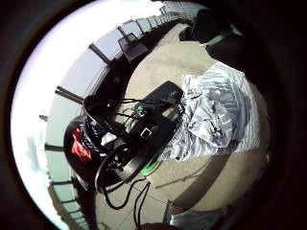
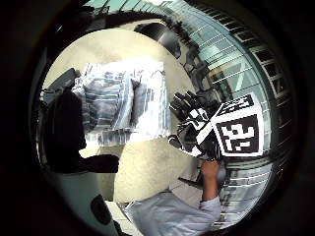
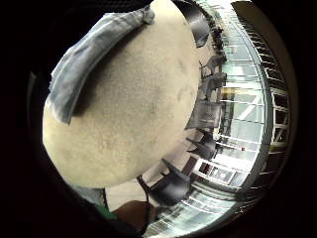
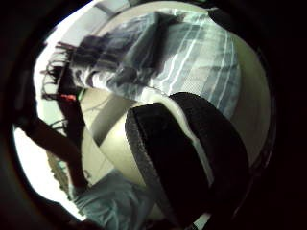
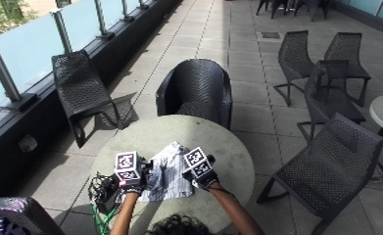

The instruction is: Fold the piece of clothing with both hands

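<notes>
striped shirt (image 5: 169, 172) is lying part-folded on round table (image 5: 230, 147); left hand (image 5: 132, 183) at 9 o'clock, right hand (image 5: 205, 177) at 3 o'clock, finger states cannot tell. advising: keep edges aligned while folding.

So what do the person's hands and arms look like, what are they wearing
Both the left hand and the right hand wear black gloves; the palm view shows white patterning on one glove. The forearms are bare, with no sleeves over them. In the palm views a pale blue-grey garment covers the person's body.
</notes>
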Demonstrator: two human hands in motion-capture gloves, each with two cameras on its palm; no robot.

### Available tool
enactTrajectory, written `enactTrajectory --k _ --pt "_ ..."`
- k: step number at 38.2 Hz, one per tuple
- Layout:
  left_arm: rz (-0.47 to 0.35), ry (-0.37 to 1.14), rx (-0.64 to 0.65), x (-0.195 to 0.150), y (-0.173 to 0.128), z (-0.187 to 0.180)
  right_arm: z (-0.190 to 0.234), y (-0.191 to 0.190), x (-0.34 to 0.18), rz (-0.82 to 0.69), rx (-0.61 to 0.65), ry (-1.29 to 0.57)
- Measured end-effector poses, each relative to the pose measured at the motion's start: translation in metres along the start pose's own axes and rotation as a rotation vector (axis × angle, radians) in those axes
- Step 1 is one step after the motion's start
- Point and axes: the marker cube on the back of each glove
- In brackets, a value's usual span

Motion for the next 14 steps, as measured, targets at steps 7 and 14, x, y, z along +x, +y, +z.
enactTrajectory --k 7,14 --pt "0.063 -0.053 -0.005 0.021 0.009 0.004 0.019 0.036 0.095 0.271 0.102 0.011" --pt "0.1 -0.051 -0.002 0.046 0.006 0.008 0.018 0.077 0.153 0.458 0.146 -0.135"
